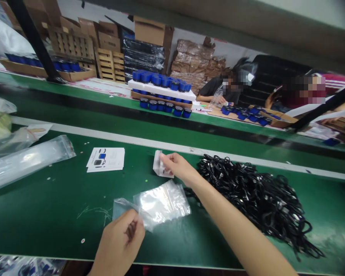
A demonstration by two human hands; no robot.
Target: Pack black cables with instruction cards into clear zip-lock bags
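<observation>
Left hand [119, 241] grip clenched on a zip bag [162, 205] left of the black cables [247, 199], right hand [178, 168] grip pinching a white packet [161, 165] beside that same pile

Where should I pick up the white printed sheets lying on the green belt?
Take the white printed sheets by their near left corner, coming from your side of the green belt. They lie flat, and that corner looks slightly fanned, so it should give you an edge to pinch.
</observation>
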